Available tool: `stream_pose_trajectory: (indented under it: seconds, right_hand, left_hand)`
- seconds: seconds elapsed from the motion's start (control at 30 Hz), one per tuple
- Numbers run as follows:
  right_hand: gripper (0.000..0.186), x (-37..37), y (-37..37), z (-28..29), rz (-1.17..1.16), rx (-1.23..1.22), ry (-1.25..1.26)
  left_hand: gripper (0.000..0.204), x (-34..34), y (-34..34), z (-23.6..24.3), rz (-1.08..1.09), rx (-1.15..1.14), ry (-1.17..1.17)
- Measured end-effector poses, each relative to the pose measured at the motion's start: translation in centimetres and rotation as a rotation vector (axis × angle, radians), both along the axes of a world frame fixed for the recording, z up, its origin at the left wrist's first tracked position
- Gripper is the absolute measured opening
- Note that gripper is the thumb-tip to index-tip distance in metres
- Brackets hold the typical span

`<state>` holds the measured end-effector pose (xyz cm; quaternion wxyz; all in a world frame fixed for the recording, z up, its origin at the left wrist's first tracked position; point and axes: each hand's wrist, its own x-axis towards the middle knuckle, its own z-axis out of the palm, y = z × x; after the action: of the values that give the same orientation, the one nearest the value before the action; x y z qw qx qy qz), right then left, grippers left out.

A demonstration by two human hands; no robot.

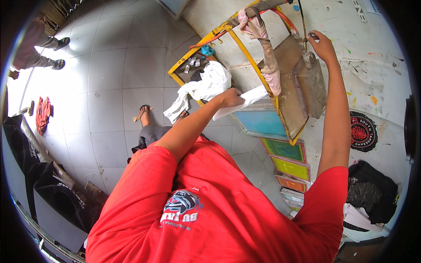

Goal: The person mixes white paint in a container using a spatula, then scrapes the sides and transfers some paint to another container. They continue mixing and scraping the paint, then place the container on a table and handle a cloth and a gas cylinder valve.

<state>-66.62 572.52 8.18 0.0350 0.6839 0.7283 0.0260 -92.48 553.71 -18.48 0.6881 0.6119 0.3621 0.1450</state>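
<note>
My left hand [231, 98] is closed around a flat white strip [252, 97], cloth or paper, I cannot tell which. A bunched white cloth [212, 82] lies beside it on the tray of a yellow metal frame [248, 51]. Raised at the right, my right hand [322, 46] pinches a small dark knob [312, 37] next to a thin upright rod. Below that hand sits a brown, stained metal box [313, 85] on the frame. A pinkish wrapped cloth [268, 57] is tied along the frame's bar.
Screen frames in blue [261, 122], green [285, 149] and yellow [291, 168] lean by the wall. Dark clothes [372, 190] are piled at the right. A red cloth [43, 115] lies on the tiled floor [107, 70]. Another person's legs [41, 48] show at the far left.
</note>
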Motion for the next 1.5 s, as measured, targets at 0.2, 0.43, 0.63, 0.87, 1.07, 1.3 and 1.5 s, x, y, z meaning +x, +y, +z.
stream_pose_trajectory:
  seconds: [0.2,0.43,0.63,0.87,1.07,1.3,1.5]
  right_hand:
    - [0.036,-0.5,-0.1,0.1,0.075,0.023,0.020]
    - [0.058,-0.9,0.9,-0.3,-0.135,0.023,-0.208]
    - [0.072,-2.1,1.6,-0.1,-0.497,-0.056,-0.182]
    - [0.043,-0.8,-0.1,0.2,-0.042,-0.106,-0.066]
    - [0.043,0.1,0.0,0.1,-0.002,-0.088,-0.036]
    - [0.066,-1.3,-1.5,-1.0,-0.097,0.000,-0.038]
    - [0.053,-6.4,-9.8,3.0,0.038,0.429,0.202]
  left_hand:
    - [0.045,0.2,0.3,-0.5,-0.020,0.011,0.010]
    - [0.045,-0.1,0.2,-0.8,-0.040,0.001,0.029]
    - [0.044,-0.5,0.0,-0.4,-0.015,-0.001,0.046]
    - [0.046,-1.3,0.1,-1.9,-0.011,0.004,0.062]
    - [0.045,-2.8,-0.9,-4.7,0.153,-0.087,0.070]
    - [0.045,-7.2,-3.1,-8.4,0.366,-0.139,0.190]
    - [0.026,-12.4,-6.7,-12.9,0.663,-0.450,0.048]
